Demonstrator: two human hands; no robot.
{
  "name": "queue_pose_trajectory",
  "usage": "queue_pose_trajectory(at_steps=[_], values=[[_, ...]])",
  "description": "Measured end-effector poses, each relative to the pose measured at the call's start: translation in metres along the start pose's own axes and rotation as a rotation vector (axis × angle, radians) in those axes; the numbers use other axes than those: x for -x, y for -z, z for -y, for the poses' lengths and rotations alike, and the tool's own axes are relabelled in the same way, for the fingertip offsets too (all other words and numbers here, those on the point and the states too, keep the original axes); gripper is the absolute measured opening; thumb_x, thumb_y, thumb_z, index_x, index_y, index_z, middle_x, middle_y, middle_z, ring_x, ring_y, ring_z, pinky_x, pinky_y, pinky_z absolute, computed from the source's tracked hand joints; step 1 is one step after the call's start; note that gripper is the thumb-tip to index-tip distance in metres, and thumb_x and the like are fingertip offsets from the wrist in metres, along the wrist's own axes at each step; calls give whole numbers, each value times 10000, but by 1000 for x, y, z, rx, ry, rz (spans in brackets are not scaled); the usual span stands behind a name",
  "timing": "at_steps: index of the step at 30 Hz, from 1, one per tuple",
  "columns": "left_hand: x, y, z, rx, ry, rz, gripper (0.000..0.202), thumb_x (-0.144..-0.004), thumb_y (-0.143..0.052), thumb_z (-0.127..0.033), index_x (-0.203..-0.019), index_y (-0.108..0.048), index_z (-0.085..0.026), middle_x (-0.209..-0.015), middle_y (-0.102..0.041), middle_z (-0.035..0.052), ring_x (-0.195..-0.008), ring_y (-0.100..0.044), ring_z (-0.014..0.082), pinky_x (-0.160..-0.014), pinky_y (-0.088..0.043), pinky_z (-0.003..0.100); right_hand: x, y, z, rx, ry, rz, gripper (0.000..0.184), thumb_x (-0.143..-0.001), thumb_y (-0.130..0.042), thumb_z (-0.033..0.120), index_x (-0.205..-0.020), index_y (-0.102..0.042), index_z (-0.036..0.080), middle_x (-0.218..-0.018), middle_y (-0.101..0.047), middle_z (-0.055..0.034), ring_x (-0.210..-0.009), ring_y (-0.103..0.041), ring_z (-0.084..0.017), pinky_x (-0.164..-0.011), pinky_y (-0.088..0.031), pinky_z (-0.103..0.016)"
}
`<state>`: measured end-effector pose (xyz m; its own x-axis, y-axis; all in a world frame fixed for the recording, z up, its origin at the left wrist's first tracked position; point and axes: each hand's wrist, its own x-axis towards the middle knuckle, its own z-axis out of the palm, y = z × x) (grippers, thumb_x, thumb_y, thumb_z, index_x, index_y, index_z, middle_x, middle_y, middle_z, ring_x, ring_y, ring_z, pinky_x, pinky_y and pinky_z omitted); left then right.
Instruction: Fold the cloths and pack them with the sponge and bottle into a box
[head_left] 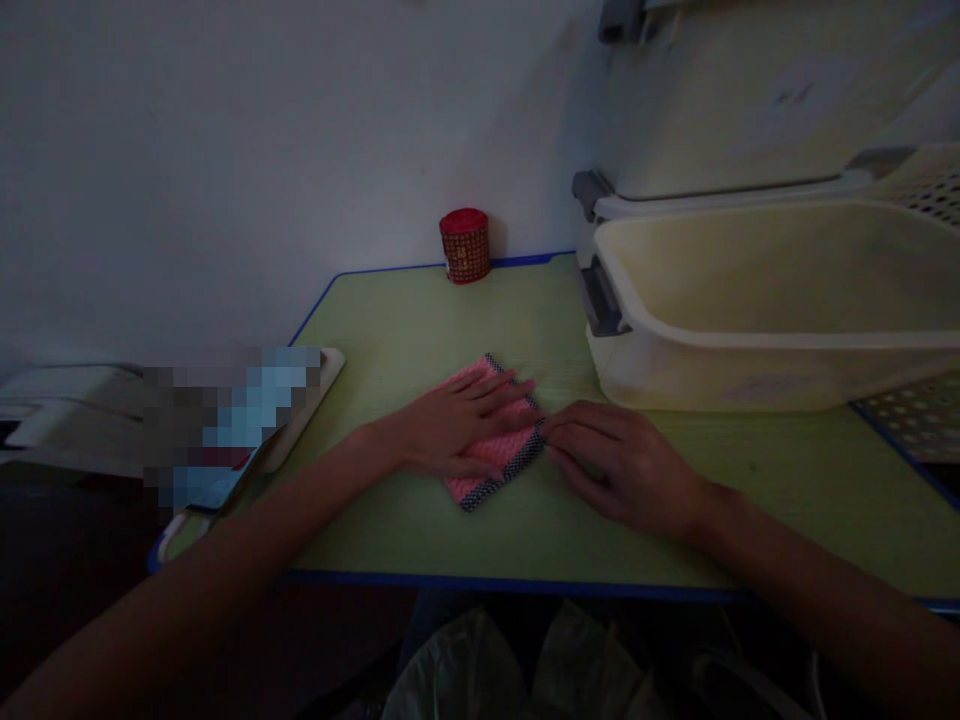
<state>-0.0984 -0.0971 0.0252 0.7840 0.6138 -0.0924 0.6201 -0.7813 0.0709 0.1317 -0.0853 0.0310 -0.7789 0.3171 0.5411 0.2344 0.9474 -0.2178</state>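
Note:
A small pink cloth (519, 450) with a dark checked edging lies on the green table, looking folded into a compact piece. My left hand (456, 422) rests flat on top of it with the fingers spread, covering much of its middle. At the cloth's right corner, my right hand (628, 462) has its thumb and fingertips pinched together on the edging. The fingertips hide the very tip of that corner.
A large cream plastic bin (720, 370) with grey latches stands at the right. A red patterned cylinder (466, 248) sits by the wall. On the left, a tablet-like device (247, 410), partly pixelated, leans on the blue-edged table (390, 545).

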Motion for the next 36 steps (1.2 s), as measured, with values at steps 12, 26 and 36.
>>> queue_pose_trajectory(at_steps=[12,26,36], values=[[-12,7,-48,-16,484,-136,733,-862,-201,-617,-1393,-254,-114,-1487,-131,196,-1369,-79,340,-1085,-156,501,-1,-6,-4,0,-249,144,185,-847,-413,113,-786,-588,113,-757,-596,-75,-692,-551,-152,-646,-435,-261],[-17,-3,-15,39,239,-49,795,-816,-253,-677,-1415,-179,-160,-1497,-60,177,-1376,18,314,-1084,-77,508,-3,-8,-5,-109,-295,150,180,-839,-407,99,-762,-566,127,-756,-575,-64,-690,-533,-142,-646,-437,-265],[-18,-4,6,54,70,-59,826,-786,-381,-656,-1407,-203,-142,-1495,-81,179,-1378,8,309,-1090,-68,491,-21,7,-17,-272,-160,410,171,-836,-464,74,-762,-606,136,-811,-592,-47,-773,-558,-139,-718,-434,-268]])
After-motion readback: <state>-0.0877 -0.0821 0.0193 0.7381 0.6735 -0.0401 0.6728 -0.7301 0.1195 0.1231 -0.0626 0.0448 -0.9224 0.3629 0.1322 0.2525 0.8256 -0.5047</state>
